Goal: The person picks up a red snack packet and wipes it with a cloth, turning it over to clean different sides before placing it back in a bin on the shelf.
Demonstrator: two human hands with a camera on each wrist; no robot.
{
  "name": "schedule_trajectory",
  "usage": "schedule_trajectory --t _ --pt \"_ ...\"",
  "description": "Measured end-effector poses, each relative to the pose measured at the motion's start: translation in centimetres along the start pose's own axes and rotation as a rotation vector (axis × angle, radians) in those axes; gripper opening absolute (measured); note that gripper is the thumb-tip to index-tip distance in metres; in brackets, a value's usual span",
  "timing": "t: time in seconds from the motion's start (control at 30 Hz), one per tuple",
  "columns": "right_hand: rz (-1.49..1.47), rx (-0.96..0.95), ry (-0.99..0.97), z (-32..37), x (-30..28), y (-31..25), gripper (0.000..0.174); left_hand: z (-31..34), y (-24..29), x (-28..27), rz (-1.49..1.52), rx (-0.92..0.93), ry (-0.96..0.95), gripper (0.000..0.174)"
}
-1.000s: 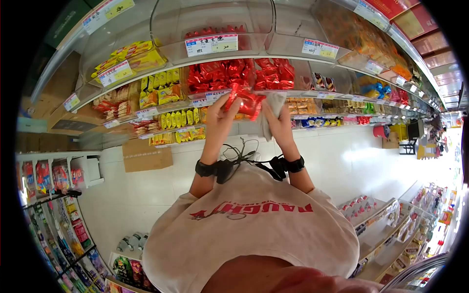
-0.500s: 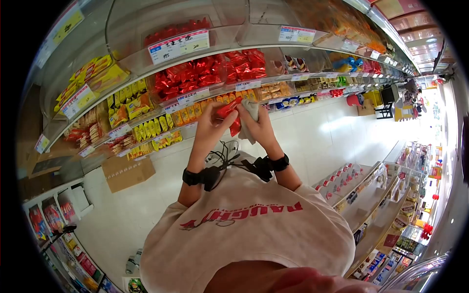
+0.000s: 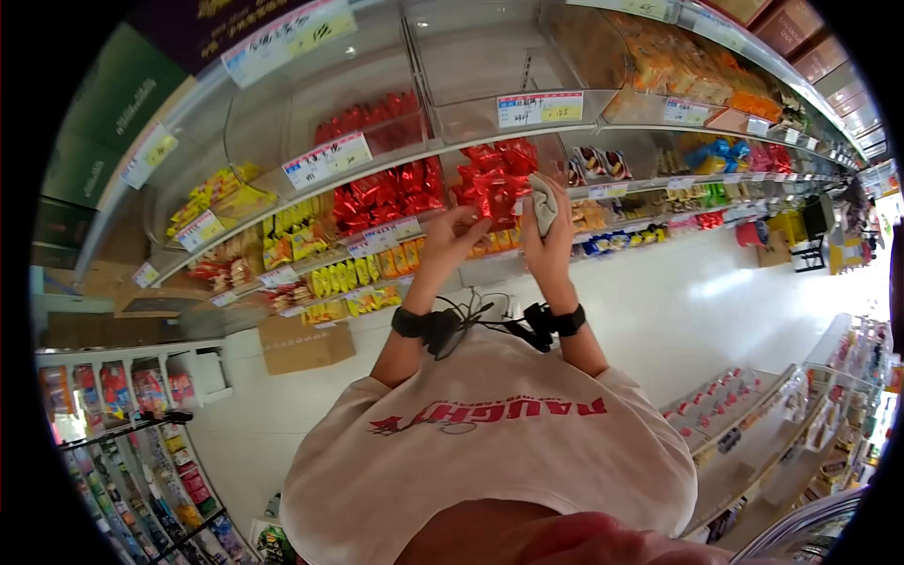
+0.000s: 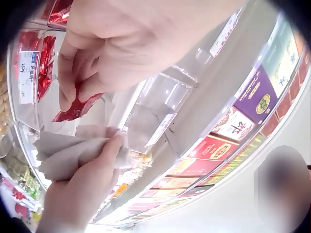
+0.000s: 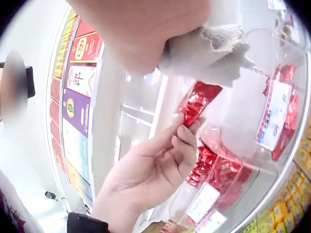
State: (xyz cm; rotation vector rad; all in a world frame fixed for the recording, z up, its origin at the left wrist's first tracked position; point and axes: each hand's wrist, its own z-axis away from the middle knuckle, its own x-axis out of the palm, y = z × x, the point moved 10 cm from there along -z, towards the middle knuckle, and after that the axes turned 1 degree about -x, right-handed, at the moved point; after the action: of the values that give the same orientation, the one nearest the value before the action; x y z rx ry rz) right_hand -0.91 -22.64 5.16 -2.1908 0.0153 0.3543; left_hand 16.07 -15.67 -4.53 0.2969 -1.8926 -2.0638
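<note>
My left hand (image 3: pixel 450 245) pinches a red, shiny foil-wrapped snack packet (image 5: pixel 198 102) by one end, thumb against fingertips. In the head view this packet blends with the red packets (image 3: pixel 494 169) in the bin behind it. Beside it, my right hand (image 3: pixel 548 247) grips a folded grey cloth (image 3: pixel 544 205). The left wrist view has the cloth (image 4: pixel 73 150) bunched under the right thumb, just below the packet (image 4: pixel 77 108). Both hands are at the front of the clear shelf bins, close to each other.
More red packets (image 3: pixel 391 196) fill the neighbouring bin, with price tags (image 3: pixel 328 160) along the shelf edges. Yellow packets (image 3: pixel 294 231) are at the left. A cardboard box (image 3: pixel 306 344) lies on the floor below the shelves.
Earlier both hands were together at the red packet, with the cloth against it. Now they are slightly apart, the left pinching the packet before the bin. The head view has also shifted.
</note>
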Motion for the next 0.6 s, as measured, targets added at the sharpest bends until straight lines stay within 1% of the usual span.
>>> schedule_trajectory --t 0.1,0.13,0.23,0.33,0.43,0.53,0.6 --pt "-0.015 -0.080 -0.290 -0.6 2.3 1.6 0.038 -2.3 -0.6 2.2 0.038 0.005 -0.093 0.023" --pt "0.055 -0.109 -0.341 -0.2 2.9 2.0 0.040 -2.8 -0.4 2.9 -0.054 0.002 -0.157 0.023" --pt "-0.014 -0.106 -0.394 -0.2 3.2 3.2 0.045 -4.8 -1.4 3.1 -0.156 -0.020 -0.117 0.025" --pt "0.000 -0.170 -0.489 -0.3 2.8 3.7 0.048 -6.0 -1.9 3.3 -0.169 -0.011 -0.048 0.031" --pt "0.006 -0.153 -0.418 -1.4 2.1 5.2 0.050 -8.4 -2.0 4.3 -0.200 -0.018 -0.021 0.037" --pt "0.069 -0.104 -0.330 -2.7 2.3 8.7 0.046 -8.9 -0.5 4.8 -0.216 0.038 0.115 0.039" --pt "0.182 -0.057 -0.422 -2.3 3.6 11.1 0.044 -8.0 0.8 4.8 -0.317 -0.007 0.142 0.038"
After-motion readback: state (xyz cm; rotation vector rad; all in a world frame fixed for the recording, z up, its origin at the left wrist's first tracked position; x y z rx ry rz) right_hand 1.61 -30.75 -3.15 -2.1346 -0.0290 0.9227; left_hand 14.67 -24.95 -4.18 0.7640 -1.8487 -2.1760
